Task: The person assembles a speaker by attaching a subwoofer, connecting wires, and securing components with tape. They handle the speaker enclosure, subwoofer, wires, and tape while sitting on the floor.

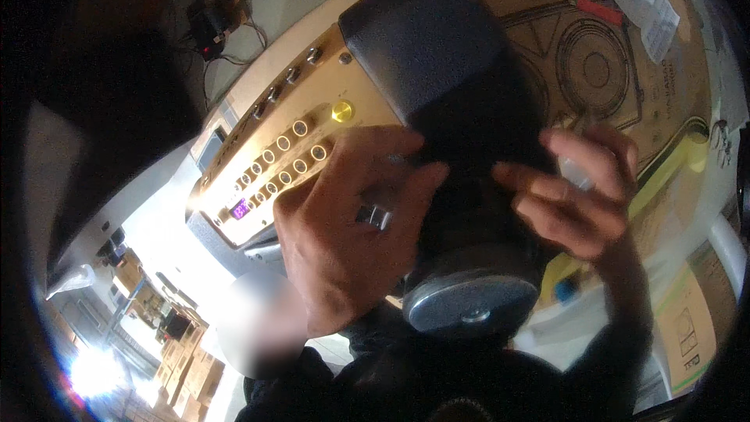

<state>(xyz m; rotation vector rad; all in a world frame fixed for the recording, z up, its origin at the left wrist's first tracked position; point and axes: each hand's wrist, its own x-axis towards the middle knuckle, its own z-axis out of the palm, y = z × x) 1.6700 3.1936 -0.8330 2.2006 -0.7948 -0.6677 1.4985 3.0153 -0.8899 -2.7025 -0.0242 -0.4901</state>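
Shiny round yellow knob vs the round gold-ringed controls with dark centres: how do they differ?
Colour: the shiny round yellow knob has a yellow face; the round gold-ringed controls have dark centres.
Arrangement: the knob stands alone; the controls line up in two rows.
Both sit on the gold-coloured panel.

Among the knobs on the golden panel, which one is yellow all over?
The large single knob beyond the rows' right end: its whole face is yellow. The smaller knobs in the rows show bright rings around darker centres.
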